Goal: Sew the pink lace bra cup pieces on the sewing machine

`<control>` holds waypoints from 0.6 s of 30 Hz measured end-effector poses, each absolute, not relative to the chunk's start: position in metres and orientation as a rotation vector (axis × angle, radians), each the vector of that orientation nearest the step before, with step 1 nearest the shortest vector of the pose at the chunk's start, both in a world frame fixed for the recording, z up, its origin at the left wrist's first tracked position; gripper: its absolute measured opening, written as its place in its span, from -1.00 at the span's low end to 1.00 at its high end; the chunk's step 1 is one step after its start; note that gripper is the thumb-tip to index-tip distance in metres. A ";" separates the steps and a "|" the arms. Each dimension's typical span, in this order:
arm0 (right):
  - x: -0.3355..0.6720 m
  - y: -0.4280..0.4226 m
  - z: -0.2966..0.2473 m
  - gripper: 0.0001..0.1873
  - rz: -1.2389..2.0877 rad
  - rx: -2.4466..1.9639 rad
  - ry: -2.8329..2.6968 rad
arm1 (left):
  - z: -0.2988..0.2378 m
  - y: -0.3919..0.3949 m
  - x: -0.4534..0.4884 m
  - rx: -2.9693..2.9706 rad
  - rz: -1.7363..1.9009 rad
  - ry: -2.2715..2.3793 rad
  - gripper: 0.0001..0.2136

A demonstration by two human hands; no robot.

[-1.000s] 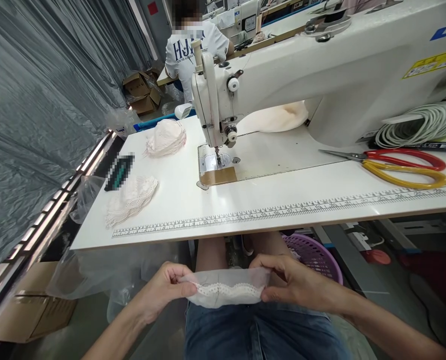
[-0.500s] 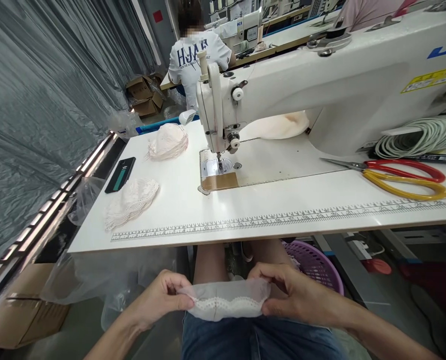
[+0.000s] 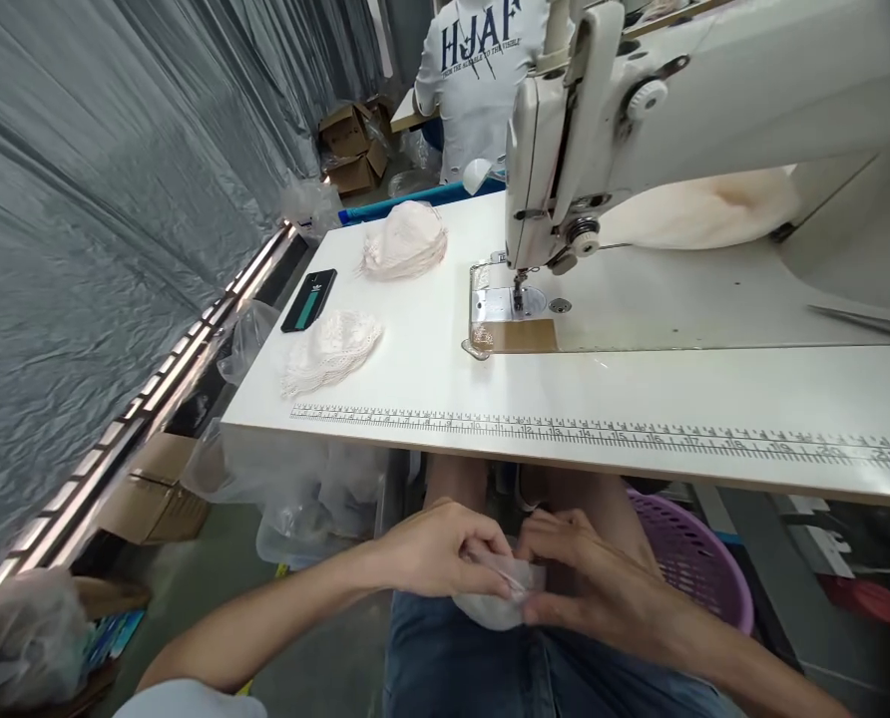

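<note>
Over my lap, below the table edge, my left hand (image 3: pixel 437 548) and my right hand (image 3: pixel 587 573) meet, both pinching a small white lace-trimmed fabric piece (image 3: pixel 494 603). The piece is bunched between my fingers and mostly hidden by them. On the white table (image 3: pixel 640 389) above stands a white sewing machine (image 3: pixel 640 110) with its needle over the plate (image 3: pixel 509 309). Two piles of lace pieces lie at the table's left, the near pile (image 3: pixel 330 351) and the far pile (image 3: pixel 405 240).
A black phone (image 3: pixel 309 299) lies at the table's left edge. A purple basket (image 3: pixel 695 568) stands under the table to my right. Clear plastic bags (image 3: pixel 295 479) and cardboard boxes (image 3: pixel 153 489) are on the floor at left. A person in a white shirt (image 3: pixel 482 60) sits beyond the table.
My hands have come together and folded up the fabric piece that was stretched flat between them. The camera view has shifted to the left and closer to the machine.
</note>
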State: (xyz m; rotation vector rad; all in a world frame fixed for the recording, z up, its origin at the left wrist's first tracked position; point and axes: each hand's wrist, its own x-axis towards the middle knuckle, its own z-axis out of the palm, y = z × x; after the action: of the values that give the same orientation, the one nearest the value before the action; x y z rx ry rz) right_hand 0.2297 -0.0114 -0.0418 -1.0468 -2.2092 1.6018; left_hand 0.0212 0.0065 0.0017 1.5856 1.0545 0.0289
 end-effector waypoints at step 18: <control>0.235 -0.005 -0.040 -0.72 1.817 -1.124 -2.041 | -0.001 0.007 0.022 1.540 0.142 1.022 -0.75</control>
State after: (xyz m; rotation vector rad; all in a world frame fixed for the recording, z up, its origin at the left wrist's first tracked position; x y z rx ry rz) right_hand 0.2346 -0.0046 -0.0400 -1.1240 -2.0406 1.8171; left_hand 0.0216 0.0075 -0.0014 1.5396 1.0215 0.1416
